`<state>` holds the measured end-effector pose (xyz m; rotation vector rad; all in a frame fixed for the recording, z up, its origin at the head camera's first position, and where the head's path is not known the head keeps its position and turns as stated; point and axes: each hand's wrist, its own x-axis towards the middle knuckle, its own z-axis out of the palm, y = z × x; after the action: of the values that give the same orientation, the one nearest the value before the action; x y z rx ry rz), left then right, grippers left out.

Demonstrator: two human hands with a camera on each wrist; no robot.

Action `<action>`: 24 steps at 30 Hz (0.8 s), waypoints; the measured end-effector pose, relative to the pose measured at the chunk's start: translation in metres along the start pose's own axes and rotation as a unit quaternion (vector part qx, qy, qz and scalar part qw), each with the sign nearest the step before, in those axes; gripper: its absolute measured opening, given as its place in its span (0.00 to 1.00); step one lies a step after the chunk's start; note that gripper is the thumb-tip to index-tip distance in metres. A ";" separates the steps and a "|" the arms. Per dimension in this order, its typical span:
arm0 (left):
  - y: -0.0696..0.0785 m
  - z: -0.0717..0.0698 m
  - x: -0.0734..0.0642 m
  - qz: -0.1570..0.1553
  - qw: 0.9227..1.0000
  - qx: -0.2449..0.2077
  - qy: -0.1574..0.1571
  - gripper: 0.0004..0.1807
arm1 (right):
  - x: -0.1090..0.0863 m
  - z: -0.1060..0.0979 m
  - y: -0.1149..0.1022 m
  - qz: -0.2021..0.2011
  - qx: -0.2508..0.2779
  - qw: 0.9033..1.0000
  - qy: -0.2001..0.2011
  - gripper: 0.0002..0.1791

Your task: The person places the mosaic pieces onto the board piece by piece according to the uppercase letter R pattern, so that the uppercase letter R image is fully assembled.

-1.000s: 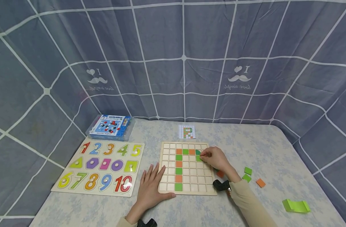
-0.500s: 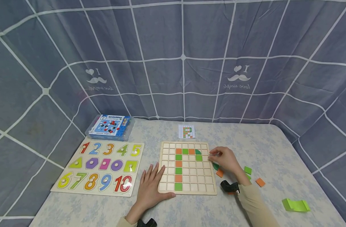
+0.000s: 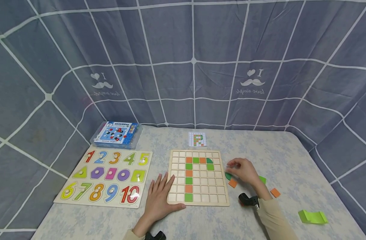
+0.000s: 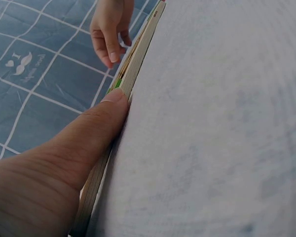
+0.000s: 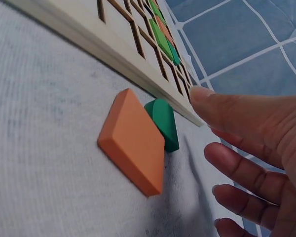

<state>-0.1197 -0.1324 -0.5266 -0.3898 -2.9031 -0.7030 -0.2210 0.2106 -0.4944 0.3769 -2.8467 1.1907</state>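
A wooden grid board lies in the middle of the table, with orange and green square tiles in a column and a row. A dark green rounded tile sits at the row's right end. My left hand rests at the board's front left corner, fingers spread, thumb along the front edge. Right of the board my right hand is held above the table, fingers loosely bent around nothing. Just by it lie a loose dark green rounded tile and an orange square tile, touching or nearly so in the right wrist view.
A pattern card lies behind the board. To the left are a number-and-shape puzzle board and a clear box. Farther right lie an orange tile, a green tile partly hidden by my arm, and a lime-green curved block.
My right hand has left the dark green tile at the row's end and moved right, off the board, over the loose tiles. My left hand has stayed in place.
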 end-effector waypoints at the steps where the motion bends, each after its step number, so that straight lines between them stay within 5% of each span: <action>1: 0.000 0.000 0.000 0.000 1.000 -0.001 0.000 0.58 | -0.001 0.000 0.000 0.003 0.000 1.000 -0.004 0.10; 15: 0.000 0.000 0.000 -0.001 1.000 -0.002 0.001 0.59 | -0.007 -0.007 0.001 -0.002 0.008 0.998 -0.065 0.16; 24: -0.001 0.001 0.000 -0.001 1.000 -0.005 0.001 0.59 | -0.004 -0.008 0.000 0.016 -0.024 0.997 -0.067 0.12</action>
<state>-0.1199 -0.1327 -0.5277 -0.3882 -2.8982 -0.7192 -0.2171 0.2170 -0.4889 0.4270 -2.9990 1.1428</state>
